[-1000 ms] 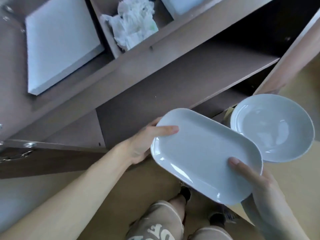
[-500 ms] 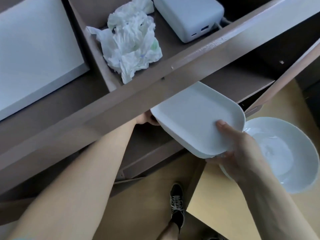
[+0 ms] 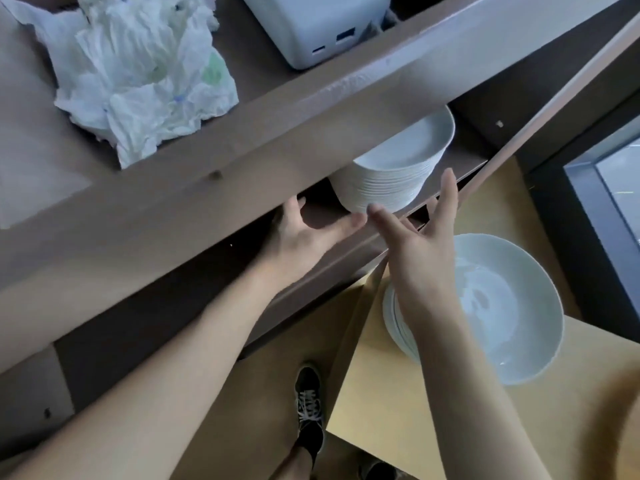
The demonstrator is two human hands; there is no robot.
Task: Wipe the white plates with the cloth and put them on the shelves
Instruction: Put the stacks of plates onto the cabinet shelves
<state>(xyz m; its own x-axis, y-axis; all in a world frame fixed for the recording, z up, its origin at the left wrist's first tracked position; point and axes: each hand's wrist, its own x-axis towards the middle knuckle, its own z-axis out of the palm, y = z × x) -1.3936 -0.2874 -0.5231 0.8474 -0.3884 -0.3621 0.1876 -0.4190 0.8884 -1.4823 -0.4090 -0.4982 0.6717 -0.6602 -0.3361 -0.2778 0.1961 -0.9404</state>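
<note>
— On the lower shelf (image 3: 464,168), what's there?
— Stack of white plates (image 3: 398,161), partly hidden under the upper board.
— Hands?
— My left hand (image 3: 304,237) is at the shelf opening, fingers spread and loose, gripping nothing. One fingertip is near the stack's base; can't tell if it touches. My right hand (image 3: 419,247) hovers just in front of the shelf edge, fingers straight and splayed, nothing in it.
— Rest?
— Pile of round plates (image 3: 512,306) on the yellow table (image 3: 381,410), under my right wrist. Crumpled cloth (image 3: 138,74) and white box (image 3: 311,26) on the upper shelf (image 3: 258,67). Dark shoe (image 3: 308,407) below.
</note>
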